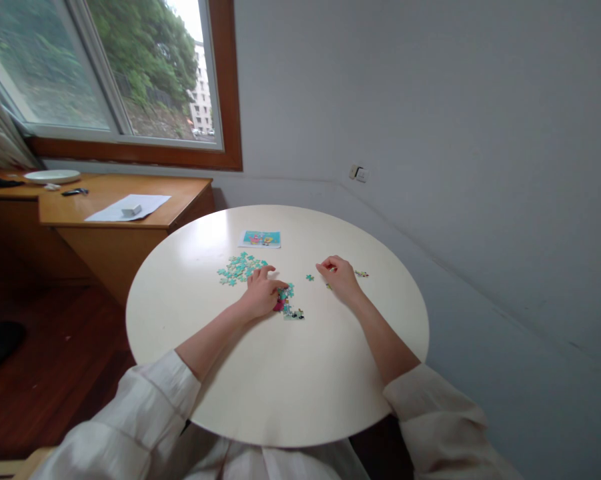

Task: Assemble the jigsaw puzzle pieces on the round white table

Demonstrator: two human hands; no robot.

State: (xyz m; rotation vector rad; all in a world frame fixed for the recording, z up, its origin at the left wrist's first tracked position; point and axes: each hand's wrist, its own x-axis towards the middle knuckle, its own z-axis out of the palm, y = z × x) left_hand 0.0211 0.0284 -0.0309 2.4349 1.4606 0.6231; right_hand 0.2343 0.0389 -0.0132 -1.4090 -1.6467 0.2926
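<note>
My left hand [263, 295] rests over the left edge of a partly joined jigsaw puzzle [294, 313], with its fingers apart and the thumb on or just over the teal pieces. Behind it lies a heap of loose teal puzzle pieces [241, 267]. My right hand [342, 277] hovers or rests on the right part of the table, its fingers curled and pinched together. Whatever they hold, if anything, is too small to name. A single teal piece [310, 277] lies left of this hand, and some yellowish pieces [362, 274] lie to its right.
A colourful picture card [260, 239] lies at the back of the round white table [280, 387]. Left of it stands a wooden desk [190, 193] bearing a paper sheet [155, 203], a small white box [131, 210] and a white plate [53, 177]. A wall borders the right side.
</note>
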